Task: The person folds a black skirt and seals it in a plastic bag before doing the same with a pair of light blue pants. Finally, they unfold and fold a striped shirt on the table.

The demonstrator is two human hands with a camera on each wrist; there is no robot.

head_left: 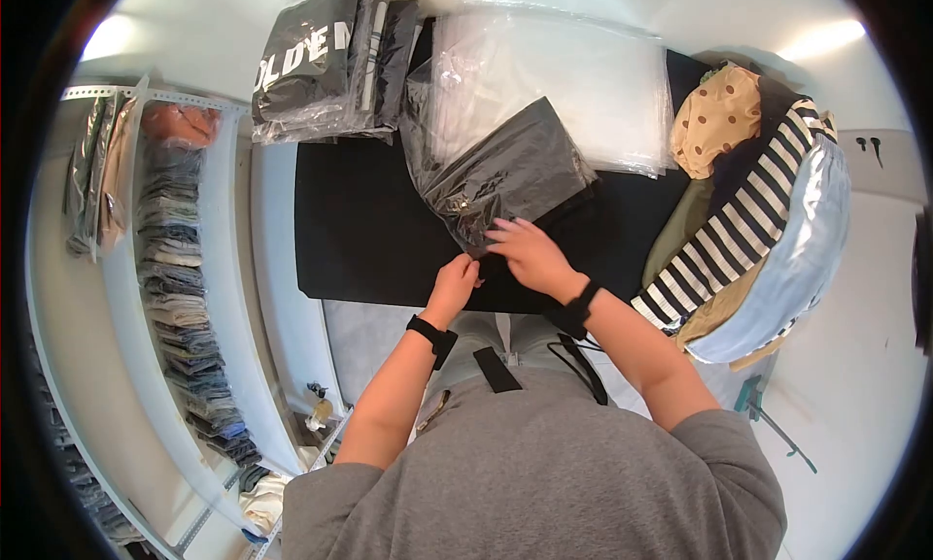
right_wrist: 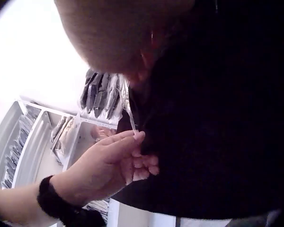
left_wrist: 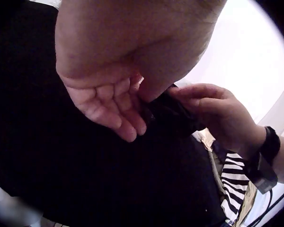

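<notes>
A dark folded garment in a clear plastic bag lies at an angle over the black table, one corner pointing toward the person. At that near corner my left hand pinches the bag's edge between thumb and forefinger. The right wrist view shows a thin strip of clear plastic rising from the fingertips of the left hand. My right hand rests its extended fingers on the same corner, just right of the left hand. In the left wrist view the right hand touches the dark bundle.
A stack of clear plastic bags lies at the back of the black table. Bagged dark garments are piled back left. Loose clothes, including a striped garment, heap at the right. Shelves of folded clothes stand left.
</notes>
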